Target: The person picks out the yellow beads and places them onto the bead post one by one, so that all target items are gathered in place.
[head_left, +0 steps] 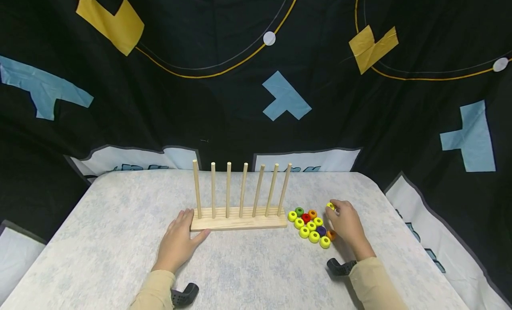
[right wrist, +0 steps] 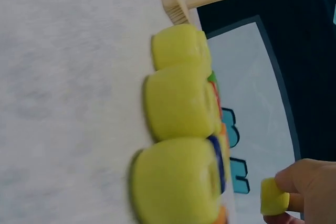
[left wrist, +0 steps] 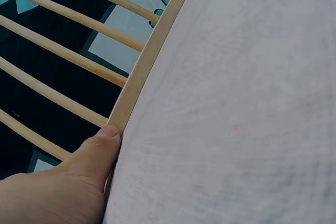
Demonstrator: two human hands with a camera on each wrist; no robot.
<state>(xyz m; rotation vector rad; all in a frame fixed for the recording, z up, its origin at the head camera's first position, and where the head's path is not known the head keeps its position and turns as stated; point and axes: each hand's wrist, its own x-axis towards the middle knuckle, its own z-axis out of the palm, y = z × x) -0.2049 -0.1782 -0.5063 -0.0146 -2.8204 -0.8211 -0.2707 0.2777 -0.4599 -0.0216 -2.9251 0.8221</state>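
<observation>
A wooden peg stand (head_left: pixel 240 222), a flat base with a row of upright pegs, stands on the table. My left hand (head_left: pixel 178 239) holds the left end of its base, the thumb along the front edge and the fingers at the end. Up close, the left wrist view has the thumb (left wrist: pixel 97 153) against the base (left wrist: pixel 137 80). To the right of the stand, my right hand (head_left: pixel 347 222) pinches a yellow bead (head_left: pixel 330 206), raised in the right wrist view. Beside that hand lies a cluster of beads (head_left: pixel 314 237), several yellow, others green, red, orange and purple.
The beads lie close together just off the stand's right end. Under everything is a pale mottled tabletop (head_left: pixel 248 270). Behind it hangs a black cloth (head_left: pixel 224 110) with blue and gold shapes.
</observation>
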